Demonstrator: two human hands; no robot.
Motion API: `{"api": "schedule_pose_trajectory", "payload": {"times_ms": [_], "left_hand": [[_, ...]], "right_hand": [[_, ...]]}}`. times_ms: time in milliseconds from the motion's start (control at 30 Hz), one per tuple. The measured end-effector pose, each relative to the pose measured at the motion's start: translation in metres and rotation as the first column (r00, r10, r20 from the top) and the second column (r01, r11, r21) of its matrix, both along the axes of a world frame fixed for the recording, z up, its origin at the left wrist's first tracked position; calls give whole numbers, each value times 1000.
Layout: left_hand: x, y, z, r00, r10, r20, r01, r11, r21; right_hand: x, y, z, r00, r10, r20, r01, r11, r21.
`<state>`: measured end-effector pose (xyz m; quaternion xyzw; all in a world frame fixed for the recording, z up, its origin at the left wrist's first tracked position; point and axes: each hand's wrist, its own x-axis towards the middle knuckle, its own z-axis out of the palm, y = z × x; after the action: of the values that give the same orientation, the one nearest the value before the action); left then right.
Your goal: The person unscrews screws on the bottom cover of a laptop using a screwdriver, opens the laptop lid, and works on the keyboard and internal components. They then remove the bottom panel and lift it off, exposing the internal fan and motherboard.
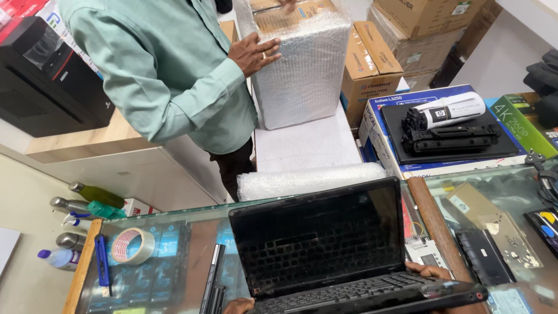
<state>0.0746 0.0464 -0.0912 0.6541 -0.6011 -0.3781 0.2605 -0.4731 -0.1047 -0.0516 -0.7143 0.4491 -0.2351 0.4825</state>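
An open black laptop (343,256) sits on a glass counter (174,244), its dark screen tilted back and facing the person who wears the camera. Its long axis runs left to right across the view, dropping slightly toward the right, so the keyboard edge slants with the counter's front.

The person's 2 hands sit at the 2 near corners of the base. The left hand (238,305) shows only as a few knuckles at the bottom edge, just under the front left corner of the laptop; whether its fingers are spread or curled cannot be told. The right hand (429,271) lies against the right side of the base, beside the hinge end, fingers pressed together and laid along the edge, touching it. The laptop lies between the 2 hands, and the right hand shows more contact than the left.

On the counter to the left lie a roll of tape (132,245) and a blue cutter (103,264), well apart from the laptop. A roll of bubble wrap (308,179) lies behind the screen, its long axis parallel to the laptop's.

Across the counter stands another person in a green shirt (163,64), with 1 hand (253,53) flat and spread on a tall box wrapped in bubble wrap (302,70). To the right, black toner cartridges (450,125) rest on a printer box (383,125), near stacked cardboard boxes (369,61).
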Motion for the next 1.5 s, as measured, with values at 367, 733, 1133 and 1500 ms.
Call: {"api": "schedule_pose_trajectory", "payload": {"times_ms": [367, 733, 1133, 1500], "left_hand": [[10, -10, -14, 984, -158, -86, 151, 985, -81], [7, -5, 8, 956, -234, 175, 259, 957, -134], [1, 6, 7, 891, -313, 329, 333, 943, -6], [0, 9, 9, 975, 73, -210, -22, 972, 235]], "right_hand": [[38, 21, -38, 725, -208, 656, 159, 978, 134], [-29, 25, -11, 986, 12, -167, 1, 997, 79], [-13, 31, 5, 956, -278, -92, 293, 912, 286], [31, 11, 24, 896, -342, -285, 404, 893, 197]]}}
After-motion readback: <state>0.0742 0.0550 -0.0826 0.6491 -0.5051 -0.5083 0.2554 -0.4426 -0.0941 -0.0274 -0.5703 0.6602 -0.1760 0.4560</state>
